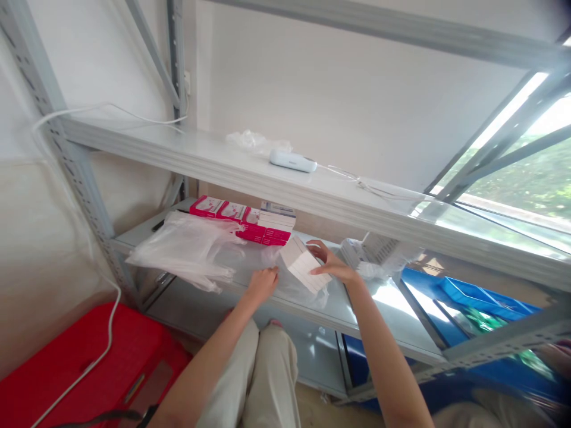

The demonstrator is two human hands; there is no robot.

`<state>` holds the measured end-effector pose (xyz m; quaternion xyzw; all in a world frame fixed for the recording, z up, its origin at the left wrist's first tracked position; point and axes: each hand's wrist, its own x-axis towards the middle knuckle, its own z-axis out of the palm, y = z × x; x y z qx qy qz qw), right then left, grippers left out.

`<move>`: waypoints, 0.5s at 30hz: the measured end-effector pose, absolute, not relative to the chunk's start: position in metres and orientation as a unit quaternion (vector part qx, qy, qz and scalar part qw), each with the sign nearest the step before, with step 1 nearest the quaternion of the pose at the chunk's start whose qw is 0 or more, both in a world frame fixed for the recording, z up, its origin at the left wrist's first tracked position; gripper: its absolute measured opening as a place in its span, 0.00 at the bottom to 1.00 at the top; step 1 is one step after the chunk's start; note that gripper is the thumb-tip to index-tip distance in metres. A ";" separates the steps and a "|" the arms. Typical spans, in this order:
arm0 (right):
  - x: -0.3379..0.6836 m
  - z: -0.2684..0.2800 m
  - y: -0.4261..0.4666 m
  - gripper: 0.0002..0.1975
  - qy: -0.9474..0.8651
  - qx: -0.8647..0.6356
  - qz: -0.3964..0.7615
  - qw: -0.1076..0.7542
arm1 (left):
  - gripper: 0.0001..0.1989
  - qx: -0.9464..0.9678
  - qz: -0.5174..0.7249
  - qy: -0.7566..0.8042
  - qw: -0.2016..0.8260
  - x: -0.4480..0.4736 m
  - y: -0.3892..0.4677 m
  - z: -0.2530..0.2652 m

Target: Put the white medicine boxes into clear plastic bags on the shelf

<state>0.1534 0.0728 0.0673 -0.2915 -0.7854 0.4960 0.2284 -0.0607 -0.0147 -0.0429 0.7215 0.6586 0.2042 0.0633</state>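
Hands (332, 266): right grips white boxes (307, 268) near pink cartons (232, 211) with illegible lettering.

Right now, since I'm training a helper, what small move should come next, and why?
Probably level the white boxes: the right hand holds them tilted over clear plastic, and the left hand is beside that plastic.

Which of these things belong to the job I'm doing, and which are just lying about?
Seemingly part of the job:
white boxes in the right hand
clear plastic bag at the left hand
possibly the loose plastic bags

Apparently just lying about:
white device on the upper shelf
white cable
red stool
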 end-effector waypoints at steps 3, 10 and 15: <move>0.152 0.063 0.069 0.40 -0.771 -0.293 0.513 0.239 | 0.17 0.684 0.234 0.687 0.071 -0.064 -0.011 -0.034; 0.143 0.065 0.072 0.35 -0.822 -0.301 0.444 0.193 | 0.17 0.592 0.403 0.667 0.205 -0.075 0.000 -0.024; 0.146 0.070 0.064 0.30 -0.840 -0.264 0.433 0.192 | 0.16 0.569 0.462 0.604 0.313 -0.080 0.017 -0.038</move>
